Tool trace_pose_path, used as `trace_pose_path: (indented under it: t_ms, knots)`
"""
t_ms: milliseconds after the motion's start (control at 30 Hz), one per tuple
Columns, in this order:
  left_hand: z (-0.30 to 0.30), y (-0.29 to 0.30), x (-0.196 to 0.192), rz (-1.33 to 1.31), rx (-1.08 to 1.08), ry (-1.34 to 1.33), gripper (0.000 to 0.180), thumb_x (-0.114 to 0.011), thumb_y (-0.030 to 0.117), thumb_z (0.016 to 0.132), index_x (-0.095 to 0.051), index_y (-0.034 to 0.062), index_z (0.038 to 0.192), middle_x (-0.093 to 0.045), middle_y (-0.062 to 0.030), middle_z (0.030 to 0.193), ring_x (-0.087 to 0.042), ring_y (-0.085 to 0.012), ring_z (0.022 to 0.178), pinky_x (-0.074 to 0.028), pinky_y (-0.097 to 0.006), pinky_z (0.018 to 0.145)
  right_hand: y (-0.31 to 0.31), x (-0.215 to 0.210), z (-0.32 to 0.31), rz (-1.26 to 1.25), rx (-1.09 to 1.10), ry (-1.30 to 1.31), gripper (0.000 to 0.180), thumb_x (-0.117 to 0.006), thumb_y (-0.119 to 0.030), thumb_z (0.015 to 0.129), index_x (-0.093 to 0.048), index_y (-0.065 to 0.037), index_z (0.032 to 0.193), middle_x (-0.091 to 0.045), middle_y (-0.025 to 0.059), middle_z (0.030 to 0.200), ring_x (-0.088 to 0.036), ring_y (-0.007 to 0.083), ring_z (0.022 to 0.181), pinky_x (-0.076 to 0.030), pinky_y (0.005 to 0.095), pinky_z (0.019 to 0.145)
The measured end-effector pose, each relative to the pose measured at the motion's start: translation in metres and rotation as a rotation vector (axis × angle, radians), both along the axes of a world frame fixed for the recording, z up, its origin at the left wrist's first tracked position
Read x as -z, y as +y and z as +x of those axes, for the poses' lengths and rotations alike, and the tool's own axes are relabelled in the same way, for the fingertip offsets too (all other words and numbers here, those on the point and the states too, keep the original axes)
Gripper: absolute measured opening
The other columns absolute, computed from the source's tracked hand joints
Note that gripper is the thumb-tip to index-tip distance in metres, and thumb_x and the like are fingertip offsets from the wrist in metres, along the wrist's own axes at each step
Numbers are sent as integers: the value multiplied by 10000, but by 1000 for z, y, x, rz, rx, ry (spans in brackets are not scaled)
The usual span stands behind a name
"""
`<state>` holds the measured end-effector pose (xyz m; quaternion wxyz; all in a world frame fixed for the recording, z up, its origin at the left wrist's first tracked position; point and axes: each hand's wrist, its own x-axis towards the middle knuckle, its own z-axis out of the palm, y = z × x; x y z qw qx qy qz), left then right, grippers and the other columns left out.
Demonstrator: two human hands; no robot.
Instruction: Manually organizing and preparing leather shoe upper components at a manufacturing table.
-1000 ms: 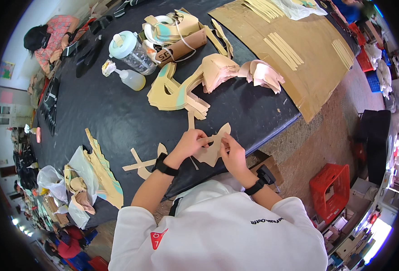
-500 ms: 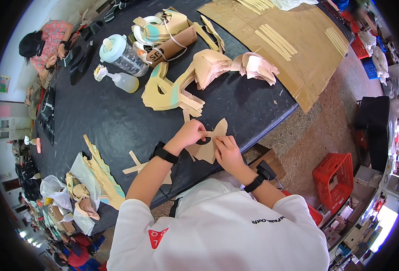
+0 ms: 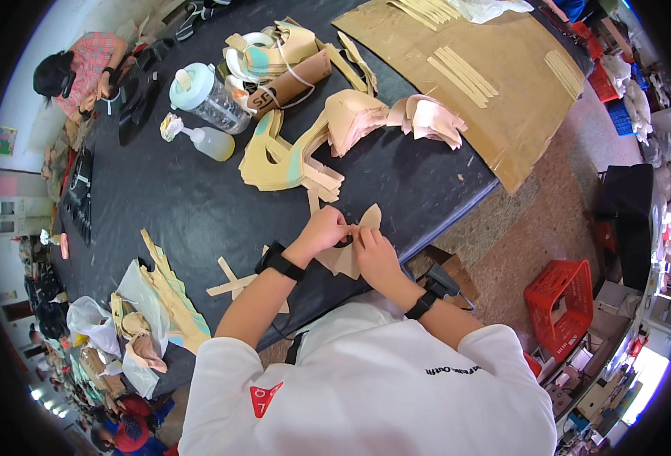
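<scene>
Close to the table's near edge, a flat beige leather-like cut piece (image 3: 340, 261) with a pointed upper end lies under both hands. My left hand (image 3: 326, 232) is closed in a pinch on its upper left edge, beside a dark gap. Right against those fingertips, my right hand (image 3: 376, 260) grips the same piece with bent fingers. Just beyond are a stack of curved yellowish cut pieces (image 3: 272, 173) and a pile of pale pink-beige pieces (image 3: 355, 121). Narrow beige strips (image 3: 233, 283) lie crossed by my left forearm.
A lidded clear jug (image 3: 218, 102) and a small glue bottle (image 3: 215, 143) stand at the far left of the dark table (image 3: 176, 197). Cardboard (image 3: 457, 91) with strips covers the far right. Scraps and plastic bags (image 3: 92, 323) lie near left. A red crate (image 3: 560, 308) stands at right.
My right hand has shifted left and slightly up along the piece, so its fingers now meet those of my left hand. My left hand has barely moved.
</scene>
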<state>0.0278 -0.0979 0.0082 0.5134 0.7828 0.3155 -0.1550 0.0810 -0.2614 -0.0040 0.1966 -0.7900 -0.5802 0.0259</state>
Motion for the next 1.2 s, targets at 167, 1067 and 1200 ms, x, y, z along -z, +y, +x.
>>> trace_pose_path:
  t_ms: [167,1067,1200]
  knots:
    - [-8,0,4,-22,-34,-17,184,-664,162,779,-659,-8,709,-665,-75,622,-606,-107,533,-450,-246,491,-4,-7,1,-7,-42,16,366,-555,-94,736,-572,50,1071,-505,88,928,-532,210,891,-460,290,671]
    - [-63,-108,-19,914,159,-162,396,-602,115,662,-588,69,1055,-531,-71,1044,-492,-224,978,-363,-394,796,52,-84,220,518,281,111,223,-635,28,733,-649,-22,950,-637,118,882,-616,276,789,-497,354,717]
    - [-65,-104,-21,964,122,-228,361,-588,118,673,-588,70,1031,-533,-50,961,-505,-212,924,-369,-393,786,49,-129,196,561,-1,342,329,-605,104,706,-623,-15,1012,-649,123,951,-654,256,831,-514,313,683]
